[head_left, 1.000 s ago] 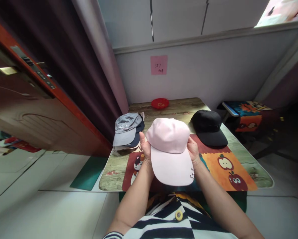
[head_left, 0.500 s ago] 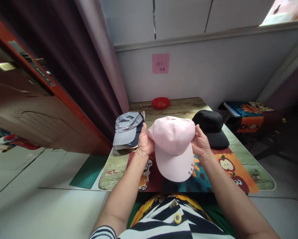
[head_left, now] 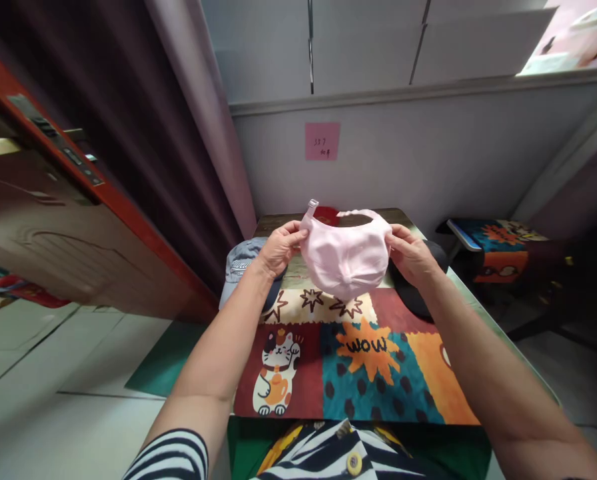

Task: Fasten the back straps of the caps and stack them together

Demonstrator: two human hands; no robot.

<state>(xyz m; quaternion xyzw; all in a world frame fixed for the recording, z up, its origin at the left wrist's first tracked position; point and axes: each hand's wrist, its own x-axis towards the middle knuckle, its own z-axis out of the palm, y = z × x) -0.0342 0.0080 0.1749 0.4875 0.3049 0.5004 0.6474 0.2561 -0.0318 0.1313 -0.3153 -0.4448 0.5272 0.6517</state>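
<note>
A pink cap (head_left: 347,260) is held up over the table, its crown facing me and its back strap at the top, hanging apart with a metal buckle at the left. My left hand (head_left: 280,248) pinches the cap's left edge, and my right hand (head_left: 411,253) grips its right edge. The brim is out of sight behind the crown. Beneath my left hand lies a grey-blue cap (head_left: 241,259) on top of a dark one. A black cap (head_left: 414,293) sits at the right, partly covered by my right hand and forearm.
Colourful printed cloth (head_left: 298,367) covers the near part of the wooden table (head_left: 396,215). Behind the pink cap is a red dish (head_left: 327,215). A pink note (head_left: 322,141) is on the wall. To the left stand a curtain and a wooden door (head_left: 78,240); a small side table (head_left: 506,250) is at right.
Both hands have raised the pink cap and turned it over, so its brim no longer shows and its strap is on top. More of the printed cloth is visible.
</note>
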